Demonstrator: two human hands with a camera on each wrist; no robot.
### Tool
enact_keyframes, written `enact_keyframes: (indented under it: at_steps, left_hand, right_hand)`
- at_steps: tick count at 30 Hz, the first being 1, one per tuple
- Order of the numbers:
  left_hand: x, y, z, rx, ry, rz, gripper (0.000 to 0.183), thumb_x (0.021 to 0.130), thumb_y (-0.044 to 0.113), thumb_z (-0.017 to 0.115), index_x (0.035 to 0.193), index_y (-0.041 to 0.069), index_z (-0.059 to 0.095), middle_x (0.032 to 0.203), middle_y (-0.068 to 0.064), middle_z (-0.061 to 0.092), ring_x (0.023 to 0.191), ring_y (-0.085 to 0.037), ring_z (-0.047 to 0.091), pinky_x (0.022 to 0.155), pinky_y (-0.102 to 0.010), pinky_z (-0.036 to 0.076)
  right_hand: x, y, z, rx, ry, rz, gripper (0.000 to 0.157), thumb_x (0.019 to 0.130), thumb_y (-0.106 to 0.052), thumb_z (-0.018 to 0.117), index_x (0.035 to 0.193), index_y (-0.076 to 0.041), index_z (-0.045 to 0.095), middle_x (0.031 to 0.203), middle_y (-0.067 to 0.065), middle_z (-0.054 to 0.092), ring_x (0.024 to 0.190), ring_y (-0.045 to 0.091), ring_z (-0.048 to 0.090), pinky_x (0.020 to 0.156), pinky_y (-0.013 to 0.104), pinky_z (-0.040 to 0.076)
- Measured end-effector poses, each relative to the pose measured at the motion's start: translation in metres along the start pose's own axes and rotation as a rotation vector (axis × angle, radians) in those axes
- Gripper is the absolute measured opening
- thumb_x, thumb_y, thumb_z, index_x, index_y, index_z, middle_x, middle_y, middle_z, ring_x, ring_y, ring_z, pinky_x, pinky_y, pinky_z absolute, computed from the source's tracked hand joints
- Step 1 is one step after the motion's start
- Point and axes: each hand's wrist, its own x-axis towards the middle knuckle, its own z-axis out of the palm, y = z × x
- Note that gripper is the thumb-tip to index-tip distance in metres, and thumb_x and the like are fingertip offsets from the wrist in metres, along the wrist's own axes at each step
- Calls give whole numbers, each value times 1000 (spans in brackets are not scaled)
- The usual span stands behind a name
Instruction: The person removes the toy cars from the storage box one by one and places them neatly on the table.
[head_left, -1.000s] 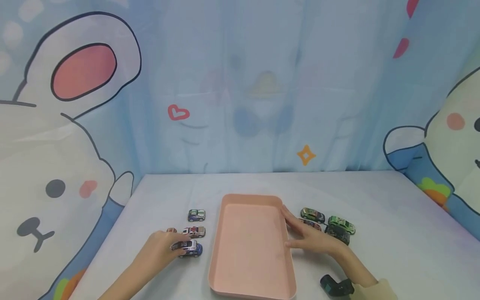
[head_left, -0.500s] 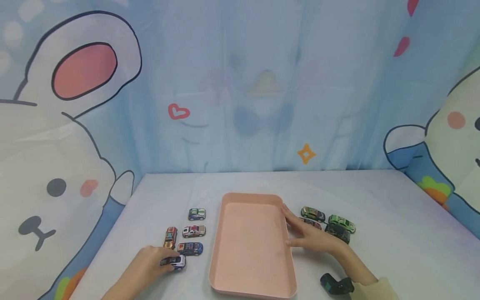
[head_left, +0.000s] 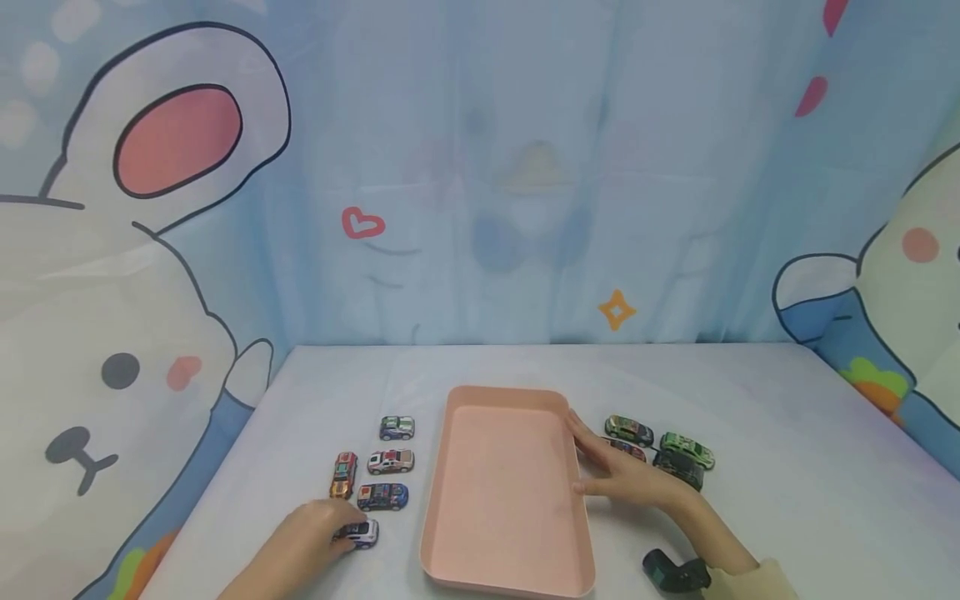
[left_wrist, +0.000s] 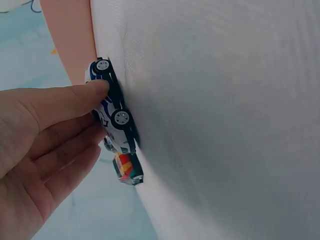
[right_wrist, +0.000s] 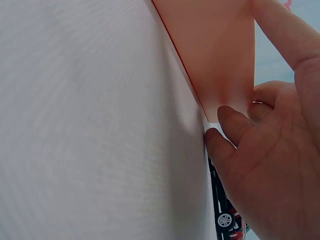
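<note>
My left hand (head_left: 307,537) pinches a white toy car (left_wrist: 112,117) with dark blue trim between thumb and fingers. It is close over the table, just in front of a blue toy car (head_left: 382,497). Behind that are a white-and-red toy car (head_left: 391,462) and a green-and-white toy car (head_left: 397,427). An orange-red toy car (head_left: 343,475) sits to their left, turned lengthwise. My right hand (head_left: 626,477) has its fingers spread, with fingertips at the right rim of a pink tray (head_left: 510,398). No car is in the tray.
Right of the tray, partly behind the right hand, stand a dark green toy car (head_left: 629,429), a bright green one (head_left: 687,450), a black one (head_left: 678,468) and a red one (head_left: 627,448). A black curved device (head_left: 675,572) is by the right wrist. A printed curtain (head_left: 510,250) hangs behind.
My left hand has brought the white toy car from over the blue one toward the front left, uncovering the blue and orange-red cars. The right hand stays at the tray's rim.
</note>
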Motion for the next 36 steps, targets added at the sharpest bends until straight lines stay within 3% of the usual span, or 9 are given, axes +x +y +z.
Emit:
enact_keyframes:
  at_steps: [5,9,12,17,20,24,30,33,36]
  left_hand:
    - [0,6,-3,202,42,161,22,69,13,82,86,5,72,84,-5,67,77,-18,64,67,-29,55]
    - [7,15,-12,171,89,135,28,76,22,78,97,5,72,92,-5,68,84,-19,64,74,-34,54]
    - [21,20,-22,120,172,141,40,81,27,74,114,7,67,107,-6,66,99,-20,62,84,-36,51]
    - [62,34,-38,133,271,296,53,88,28,67,134,5,51,132,-11,52,123,-27,46,102,-45,35]
    - [91,46,-44,151,240,343,57,93,31,60,140,5,42,141,-14,42,130,-30,35,107,-47,26]
    - [128,55,-45,127,128,366,63,96,36,53,146,5,31,148,-16,29,136,-31,23,109,-47,19]
    - [164,58,-30,119,-65,352,70,96,43,48,150,11,17,154,-10,15,139,-25,8,111,-47,12]
    - [170,62,-20,105,-103,363,75,95,44,50,151,10,13,154,-11,13,139,-26,6,110,-49,13]
    - [169,66,-11,104,-108,386,78,94,45,52,151,9,13,154,-12,13,139,-28,6,109,-51,13]
  right_hand:
    - [1,0,0,0,-2,5,91,87,-15,67,150,-4,2,153,18,-11,137,39,-1,98,9,14]
    - [1,2,0,2,-8,2,91,88,-14,67,149,-4,1,153,19,-11,137,39,-1,98,8,14]
    - [1,3,0,1,-13,10,90,88,-15,66,149,-4,1,152,19,-12,137,39,-1,98,7,14]
    - [0,3,-5,-42,4,43,91,88,-21,67,150,-4,2,153,18,-10,137,39,1,100,11,14]
    - [1,1,-9,-93,15,63,91,87,-25,67,150,-4,5,153,18,-7,137,39,3,107,28,16]
    - [5,-2,-14,-161,6,81,91,87,-29,67,150,-3,7,153,20,-4,137,41,4,106,56,15]
    - [13,-17,-21,-272,-71,130,91,87,-32,67,147,4,9,151,26,0,135,44,5,104,60,16]
    - [16,-36,-25,-423,-85,152,90,88,-37,64,146,8,12,150,28,6,133,45,16,104,59,20]
    - [20,-61,-26,-602,-43,136,88,89,-45,59,146,7,16,150,25,13,132,42,24,105,57,19]
